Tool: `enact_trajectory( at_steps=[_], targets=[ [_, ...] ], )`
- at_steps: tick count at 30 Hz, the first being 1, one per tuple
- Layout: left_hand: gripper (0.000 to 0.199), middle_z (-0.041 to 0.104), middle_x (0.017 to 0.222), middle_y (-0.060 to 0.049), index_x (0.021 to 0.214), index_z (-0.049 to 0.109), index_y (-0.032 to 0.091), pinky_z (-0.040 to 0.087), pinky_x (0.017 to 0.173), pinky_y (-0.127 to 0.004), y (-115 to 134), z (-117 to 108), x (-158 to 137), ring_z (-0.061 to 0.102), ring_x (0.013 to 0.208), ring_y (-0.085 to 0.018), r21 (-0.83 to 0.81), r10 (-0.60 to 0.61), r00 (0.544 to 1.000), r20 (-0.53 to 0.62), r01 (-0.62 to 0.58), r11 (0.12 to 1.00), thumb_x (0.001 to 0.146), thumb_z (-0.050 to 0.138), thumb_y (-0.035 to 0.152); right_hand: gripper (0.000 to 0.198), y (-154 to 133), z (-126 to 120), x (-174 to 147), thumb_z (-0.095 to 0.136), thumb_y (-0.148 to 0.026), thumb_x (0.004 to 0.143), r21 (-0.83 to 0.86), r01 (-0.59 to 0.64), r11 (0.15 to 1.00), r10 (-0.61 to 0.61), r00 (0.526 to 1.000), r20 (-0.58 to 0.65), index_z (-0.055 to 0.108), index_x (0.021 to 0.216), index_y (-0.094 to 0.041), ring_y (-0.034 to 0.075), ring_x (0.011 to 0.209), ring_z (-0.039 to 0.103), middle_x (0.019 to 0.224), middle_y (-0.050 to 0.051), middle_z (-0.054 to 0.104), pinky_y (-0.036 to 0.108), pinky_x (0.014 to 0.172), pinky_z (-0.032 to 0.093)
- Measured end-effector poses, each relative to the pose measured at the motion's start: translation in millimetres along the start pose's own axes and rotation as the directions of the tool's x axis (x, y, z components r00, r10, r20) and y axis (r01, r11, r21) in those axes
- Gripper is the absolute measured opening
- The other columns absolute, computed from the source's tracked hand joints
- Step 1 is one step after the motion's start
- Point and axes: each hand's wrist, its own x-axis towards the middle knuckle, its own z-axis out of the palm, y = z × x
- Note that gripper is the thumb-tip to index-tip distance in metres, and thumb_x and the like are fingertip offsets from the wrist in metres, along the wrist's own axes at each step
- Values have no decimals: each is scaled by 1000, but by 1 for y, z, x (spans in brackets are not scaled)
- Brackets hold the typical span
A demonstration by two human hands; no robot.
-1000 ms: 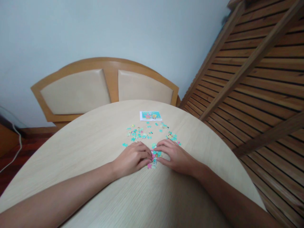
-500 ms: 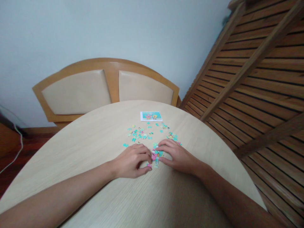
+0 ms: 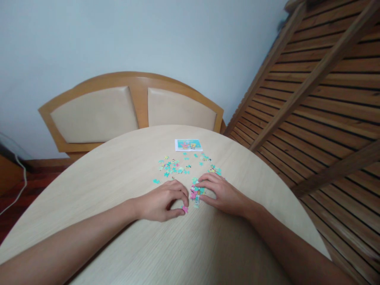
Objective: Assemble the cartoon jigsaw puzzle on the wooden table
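Observation:
My left hand (image 3: 166, 201) is closed, thumb and forefinger pinching a pink puzzle piece (image 3: 185, 209) just above or on the table. To the right of that piece lies a small patch of joined puzzle pieces (image 3: 194, 194), pink, teal and white. My right hand (image 3: 216, 192) curves over its right side, fingertips at the upper edge and thumb at the lower right, holding it. The fingers cover part of the patch.
Loose puzzle pieces (image 3: 170, 168) lie scattered beyond my hands, with more (image 3: 215, 170) behind my right hand. A picture card (image 3: 189, 145) with two cartoon figures lies near the far edge of the round table (image 3: 124, 166). A padded chair back (image 3: 97, 114) stands behind it.
My left hand has drawn slightly left and toward me with the pink piece, away from the joined patch. My right hand stays almost where it was.

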Motion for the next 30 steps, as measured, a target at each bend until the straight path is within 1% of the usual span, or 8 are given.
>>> enact_trajectory(
  at_steps=[5, 11, 14, 17, 22, 26, 30],
  targets=[
    [8, 70, 104, -5, 98, 67, 21, 38, 104, -38, -2, 1, 1, 61, 107, -21, -51, 2, 1000, -14, -3, 999, 93, 69, 28, 29, 0, 0, 0, 65, -36, 95, -9, -2, 1000, 2, 1000, 3, 70, 122, -25, 25, 114, 60, 119, 9, 66, 43, 100, 46],
    [9, 69, 100, -4, 97, 66, 21, 40, 100, -37, -4, 4, 0, 60, 103, -21, -38, -21, 998, -53, 19, 999, 93, 70, 28, 30, -1, -1, 0, 66, -35, 94, 1, 6, 1000, -6, 1000, 2, 70, 122, -24, 25, 114, 60, 119, 10, 66, 43, 100, 46],
    [11, 69, 97, -4, 93, 66, 20, 41, 97, -36, -5, 5, 0, 59, 100, -21, -25, -46, 996, -77, 44, 999, 93, 70, 31, 30, -1, -1, 0, 66, -35, 93, 4, 6, 1000, -6, 1000, 5, 71, 121, -24, 25, 114, 60, 118, 10, 67, 43, 100, 46],
    [15, 69, 96, -4, 94, 65, 20, 42, 95, -35, -7, 6, 0, 60, 99, -21, -43, -57, 994, -91, 53, 998, 94, 70, 34, 30, -2, -1, 0, 68, -33, 92, 4, 9, 1000, -10, 1000, 6, 71, 120, -25, 25, 114, 61, 117, 10, 67, 44, 100, 47],
    [13, 69, 100, -4, 96, 64, 21, 41, 96, -35, -10, 8, 0, 61, 99, -19, -59, -29, 993, -112, 23, 998, 94, 70, 32, 30, -3, -1, 0, 69, -29, 90, 10, 52, 999, -52, 999, 9, 72, 119, -24, 25, 113, 60, 116, 10, 67, 44, 100, 48],
    [9, 69, 100, -4, 97, 63, 21, 41, 96, -34, -11, 8, 0, 61, 100, -20, -37, -14, 992, -122, 10, 999, 96, 66, 29, 30, -3, -1, 1, 69, -28, 89, 18, 80, 997, -80, 997, 12, 71, 119, -23, 25, 113, 60, 115, 10, 67, 43, 100, 48],
    [8, 68, 101, -4, 99, 64, 21, 41, 95, -35, -11, 10, 1, 60, 101, -20, -9, -15, 992, -123, 14, 1000, 97, 65, 29, 30, -5, 1, 1, 70, -27, 88, 25, 98, 995, -98, 995, 13, 72, 117, -21, 25, 113, 60, 115, 10, 67, 43, 101, 48]
  ],
)
